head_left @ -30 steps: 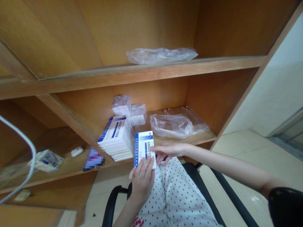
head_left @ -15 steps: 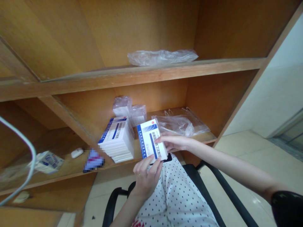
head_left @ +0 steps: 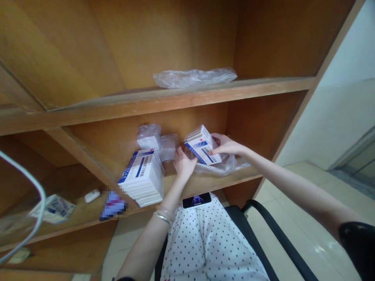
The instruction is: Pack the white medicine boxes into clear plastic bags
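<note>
A small stack of white and blue medicine boxes [head_left: 197,145] is tilted over the crumpled clear plastic bag [head_left: 224,166] on the middle shelf. My right hand [head_left: 224,145] grips it from the right, thumb on the front face and fingers behind. At the stack's lower left, my left hand [head_left: 184,160] reaches onto the shelf with thumb and fingers apart; the thumb is close to the stack's bottom edge, and whether it touches is unclear. Left of that hand stands a taller stack of matching medicine boxes [head_left: 143,177]. Behind are two plastic-wrapped packs [head_left: 149,136].
Another clear plastic bag [head_left: 195,78] lies on the upper shelf. The left compartment holds a carton [head_left: 54,208], a small white object [head_left: 92,196] and a blurred purple item [head_left: 113,205]. A white cable [head_left: 41,195] hangs at left. A phone [head_left: 197,200] rests on my lap.
The medicine boxes have gone from above my lap forward to the shelf, over the plastic bag. My left hand has let go of them and reached forward; the phone is now uncovered.
</note>
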